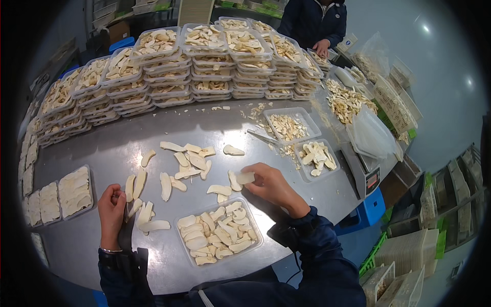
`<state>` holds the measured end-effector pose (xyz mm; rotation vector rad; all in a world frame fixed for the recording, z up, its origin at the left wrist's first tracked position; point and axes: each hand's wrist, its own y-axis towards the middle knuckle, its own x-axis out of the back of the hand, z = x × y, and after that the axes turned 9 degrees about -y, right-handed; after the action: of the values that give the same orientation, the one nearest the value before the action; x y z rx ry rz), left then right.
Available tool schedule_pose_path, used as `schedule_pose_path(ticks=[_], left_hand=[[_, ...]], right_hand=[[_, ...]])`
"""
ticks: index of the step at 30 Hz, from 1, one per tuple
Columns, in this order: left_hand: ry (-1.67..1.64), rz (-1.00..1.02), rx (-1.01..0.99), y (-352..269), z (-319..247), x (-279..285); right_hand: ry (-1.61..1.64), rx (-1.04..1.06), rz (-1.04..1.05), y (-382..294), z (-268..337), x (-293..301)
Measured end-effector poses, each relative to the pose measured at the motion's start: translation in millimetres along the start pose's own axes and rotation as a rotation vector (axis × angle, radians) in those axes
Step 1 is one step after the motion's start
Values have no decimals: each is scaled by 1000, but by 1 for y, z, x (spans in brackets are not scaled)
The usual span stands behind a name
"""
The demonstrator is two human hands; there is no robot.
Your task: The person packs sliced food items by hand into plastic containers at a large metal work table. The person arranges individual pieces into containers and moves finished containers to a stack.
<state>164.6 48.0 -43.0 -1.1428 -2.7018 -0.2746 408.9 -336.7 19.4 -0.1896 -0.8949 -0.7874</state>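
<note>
Between the thumb and fingers of my right hand (270, 188) is a pale mushroom slice (245, 177), held above the steel table. My left hand (112, 207) is at the left with curled fingers, beside two long slices (135, 185); whether it grips anything is hard to tell. Before me lies a clear plastic tray (257, 226) filled with slices, those at its left lined up in a row. Loose slices (191, 159) are scattered in the middle of the table, and a few more (147, 220) lie just right of my left hand.
Stacked filled trays (172, 68) line the far side. At right are a tray of small bits (287, 126), a tray of slices (317, 157), metal tweezers (264, 137) and a digital scale (366, 172). Packed trays (76, 192) lie left. A co-worker (312, 23) stands across the table.
</note>
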Motion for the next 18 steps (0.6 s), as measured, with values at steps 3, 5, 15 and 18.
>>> schedule_pose_path(ticks=[3, 5, 15, 18], left_hand=[[-10, -15, 5, -2, -1, 1], [21, -14, -14, -2, -1, 5], [75, -6, 19, -1, -22, -6], [80, 18, -44, -2, -11, 4]], right_hand=[[-49, -22, 22, 0, 2, 0], [-96, 16, -47, 2, 3, -1], [-328, 22, 10, -5, -5, 15], [-265, 102, -36, -4, 28, 12]])
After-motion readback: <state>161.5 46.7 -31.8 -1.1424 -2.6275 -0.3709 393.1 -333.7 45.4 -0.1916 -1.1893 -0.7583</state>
